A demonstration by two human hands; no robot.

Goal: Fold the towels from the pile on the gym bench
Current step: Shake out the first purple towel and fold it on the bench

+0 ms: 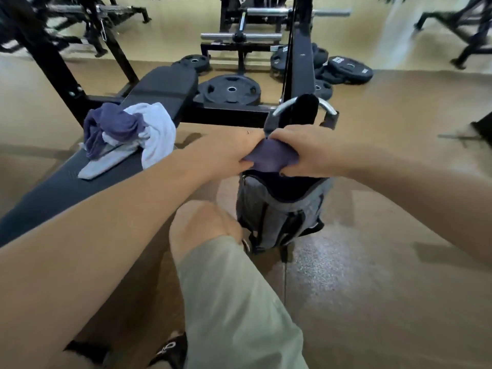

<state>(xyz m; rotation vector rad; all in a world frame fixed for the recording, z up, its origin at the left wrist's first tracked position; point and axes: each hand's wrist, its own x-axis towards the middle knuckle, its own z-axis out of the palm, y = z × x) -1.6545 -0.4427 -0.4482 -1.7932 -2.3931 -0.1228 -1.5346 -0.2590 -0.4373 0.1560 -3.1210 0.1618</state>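
A folded purple towel [270,155] is gripped from both sides, my left hand [226,153] on its left edge and my right hand [306,153] on its right edge. The towel sits right over the open mouth of a grey backpack [282,209] that stands on the floor in front of my knee. On the black gym bench [159,89] at the left lies a loose pile of towels [125,134], purple and pale blue-white ones tangled together, with one flat grey-blue towel [103,163] at its near edge.
Black weight plates [230,89] lie on the floor beyond the bench, more [346,69] at the right. A black rack post [300,49] and cable handle [303,107] rise just behind the backpack. My knee in grey shorts [213,230] is below my hands.
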